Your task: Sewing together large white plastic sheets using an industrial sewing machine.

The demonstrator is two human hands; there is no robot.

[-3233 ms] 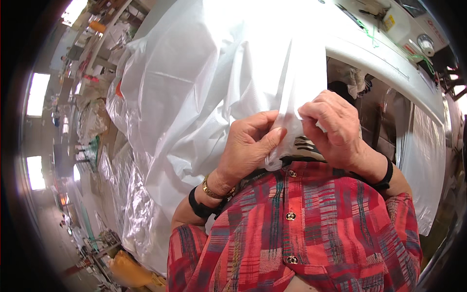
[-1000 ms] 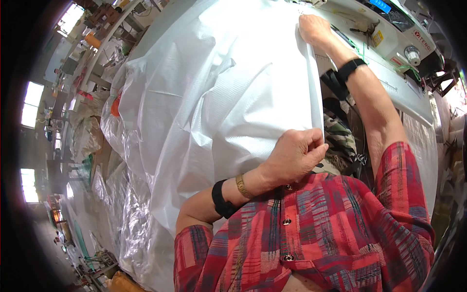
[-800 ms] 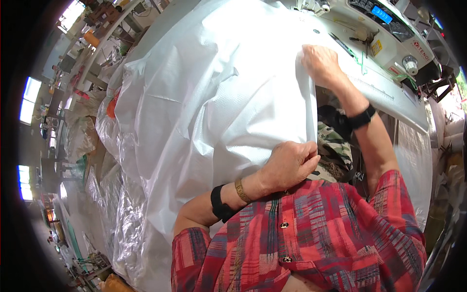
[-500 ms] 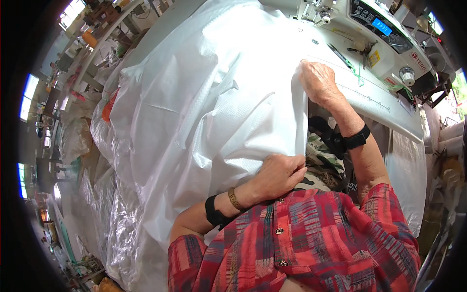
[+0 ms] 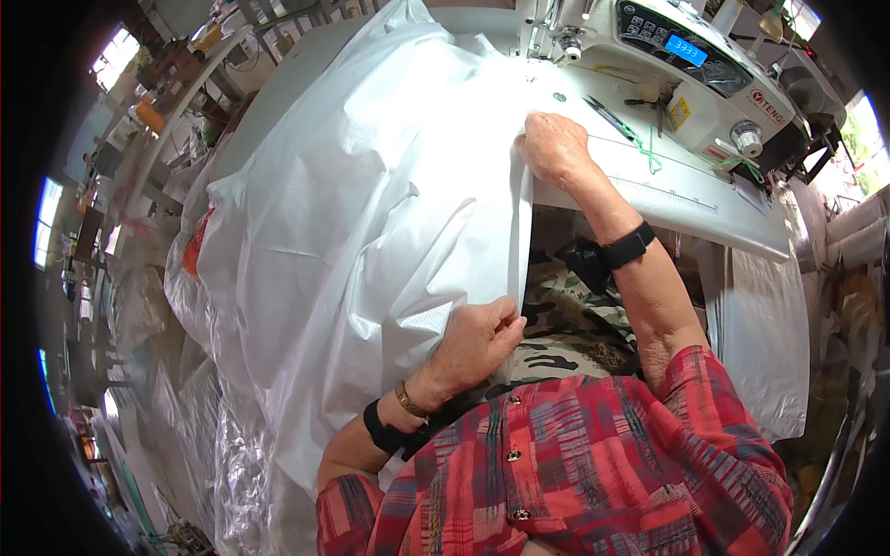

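Note:
A large sheet of white fabric with a fine dotted texture lies in folds over the machine table and hangs toward my lap. My right hand is closed on its right edge, near the sewing machine's needle area. Lower down that same edge, close to my body, my left hand grips the fabric in a fist. Between the two hands the edge runs fairly straight. Brightest under the lamp is the fabric's upper part, beside the sewing machine.
Dark thread snips with a green cord lie on the white machine table, right of my right hand. Crumpled clear plastic hangs at the lower left. A cluttered bench stands at the far left. White sheeting hangs under the table's right side.
Both hands and the fabric edge appear further left in the picture, and so does the machine, so the view has shifted. Both hands keep their grip on the fabric.

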